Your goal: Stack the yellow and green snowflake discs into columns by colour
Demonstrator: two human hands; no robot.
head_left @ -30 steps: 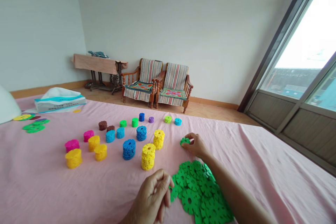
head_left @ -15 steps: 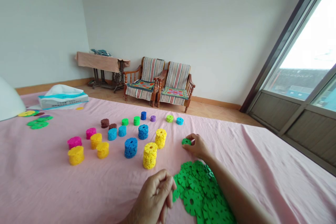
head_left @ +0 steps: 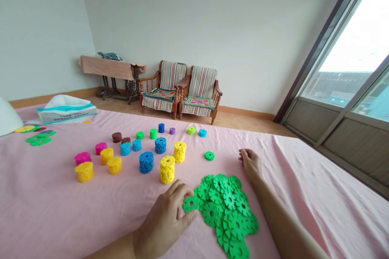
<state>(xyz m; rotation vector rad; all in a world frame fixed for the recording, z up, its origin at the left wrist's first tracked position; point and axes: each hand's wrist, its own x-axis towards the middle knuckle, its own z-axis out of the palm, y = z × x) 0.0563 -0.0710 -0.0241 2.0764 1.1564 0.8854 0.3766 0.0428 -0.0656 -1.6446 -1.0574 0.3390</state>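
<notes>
My left hand point(head_left: 167, 218) is at the left edge of a pile of green notched discs point(head_left: 234, 222). Its thumb and forefinger are closed around the rims of one green snowflake disc point(head_left: 191, 204). Beyond the pile, my right hand point(head_left: 251, 164) hovers low over the cloth with loosely bent, slightly parted fingers, and nothing shows in them. To its left, a small green disc stack point(head_left: 209, 156) rests on the cloth, apart from the hand. Two tall yellow stacks point(head_left: 167, 169) stand beyond my left hand, with blue stacks point(head_left: 146, 162) beside them.
Shorter stacks in orange-yellow point(head_left: 84, 171), pink point(head_left: 82, 158), brown point(head_left: 116, 137) and other colours spread leftward and back over the pink cloth point(head_left: 45, 202). A tissue package point(head_left: 67, 110) and loose discs point(head_left: 41, 139) lie at the far left. Two wooden armchairs point(head_left: 199, 103) stand beyond.
My right hand has let go of the green disc stack and moved right. My left hand has opened from its closed pose and come round a green disc at the pile's edge. The view has shifted slightly.
</notes>
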